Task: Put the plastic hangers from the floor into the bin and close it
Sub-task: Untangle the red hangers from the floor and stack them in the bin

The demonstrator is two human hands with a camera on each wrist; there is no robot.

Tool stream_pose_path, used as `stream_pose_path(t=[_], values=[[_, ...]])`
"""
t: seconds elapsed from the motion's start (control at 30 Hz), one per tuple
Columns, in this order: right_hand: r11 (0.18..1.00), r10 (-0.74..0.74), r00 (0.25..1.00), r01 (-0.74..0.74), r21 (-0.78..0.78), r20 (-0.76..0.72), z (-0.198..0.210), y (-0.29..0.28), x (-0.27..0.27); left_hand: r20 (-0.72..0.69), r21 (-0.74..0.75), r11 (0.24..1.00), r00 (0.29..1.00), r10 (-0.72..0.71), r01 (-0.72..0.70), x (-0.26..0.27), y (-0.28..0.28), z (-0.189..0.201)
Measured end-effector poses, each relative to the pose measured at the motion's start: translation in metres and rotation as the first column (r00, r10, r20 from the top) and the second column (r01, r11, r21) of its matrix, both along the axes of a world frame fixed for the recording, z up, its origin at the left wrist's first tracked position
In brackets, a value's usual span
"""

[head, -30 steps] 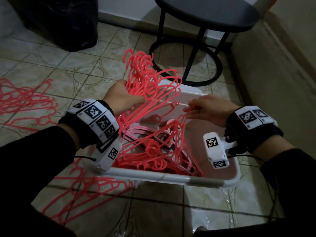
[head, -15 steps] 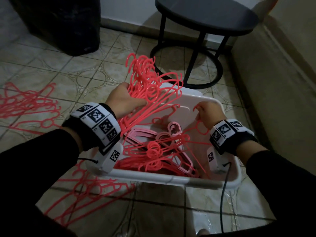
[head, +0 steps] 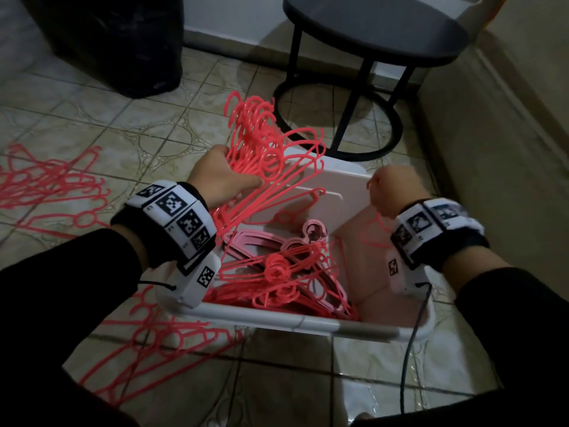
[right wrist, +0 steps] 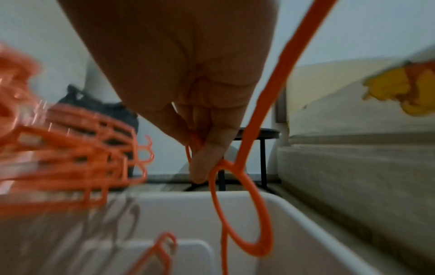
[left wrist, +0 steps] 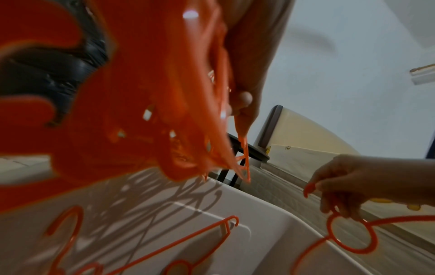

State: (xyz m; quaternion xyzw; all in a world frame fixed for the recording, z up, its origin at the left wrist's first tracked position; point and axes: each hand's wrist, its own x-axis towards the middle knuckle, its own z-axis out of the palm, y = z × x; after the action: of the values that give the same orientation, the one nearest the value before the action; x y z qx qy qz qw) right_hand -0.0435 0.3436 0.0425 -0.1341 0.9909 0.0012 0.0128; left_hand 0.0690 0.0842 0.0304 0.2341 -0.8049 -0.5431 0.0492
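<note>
A white plastic bin (head: pixel 308 322) stands open on the tiled floor with several coral and pink hangers (head: pixel 286 269) lying inside. My left hand (head: pixel 224 180) grips a bundle of coral hangers (head: pixel 261 140) over the bin's far left corner, hooks pointing up. My right hand (head: pixel 391 192) pinches a single coral hanger (right wrist: pixel 242 204) by its hook over the bin's right side; its ring and arm hang below the fingers (right wrist: pixel 204 161). In the left wrist view the bundle (left wrist: pixel 146 104) fills the frame and the right hand (left wrist: pixel 348 184) shows at the right.
More coral hangers lie on the floor at the left (head: pixel 52 192) and beside the bin's near left (head: pixel 160 343). A black round side table (head: pixel 369 35) stands behind the bin, a black bag (head: pixel 114 41) at the far left, a beige mattress edge (head: pixel 492 149) on the right.
My right hand pulled one hanger away from the bundle and carried it right over the bin. The left hand kept its hold on the bundle, almost still.
</note>
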Motion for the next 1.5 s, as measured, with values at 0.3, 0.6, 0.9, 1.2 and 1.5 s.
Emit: stream_pose_path(t=[0.3,0.6,0.9,1.2,1.5], values=[[0.336,0.3,0.604,0.657,-0.674,0.738,0.039,-0.053,0.056,-0.095,0.006,0.999,0.995,-0.032,0.033,-0.001,0.013,-0.004],[0.148,0.392,0.582,0.724,-0.673,0.713,0.013,-0.077,0.068,-0.133,-0.059,0.998,0.991,-0.027,0.019,0.001,0.016,-0.011],[-0.138,0.386,0.817,0.511,-0.848,0.43,0.024,-0.072,0.056,-0.115,-0.067,0.988,0.982,-0.147,0.14,0.004,0.016,-0.006],[-0.113,0.511,0.771,0.499,-0.859,0.38,0.024,-0.073,0.066,0.029,-0.353,0.916,0.981,-0.193,0.191,0.007,0.025,-0.006],[0.815,0.157,0.921,0.082,-0.573,0.356,-0.02,-0.035,0.032,-0.031,-0.21,0.965,0.985,-0.169,0.159,0.009,0.026,-0.009]])
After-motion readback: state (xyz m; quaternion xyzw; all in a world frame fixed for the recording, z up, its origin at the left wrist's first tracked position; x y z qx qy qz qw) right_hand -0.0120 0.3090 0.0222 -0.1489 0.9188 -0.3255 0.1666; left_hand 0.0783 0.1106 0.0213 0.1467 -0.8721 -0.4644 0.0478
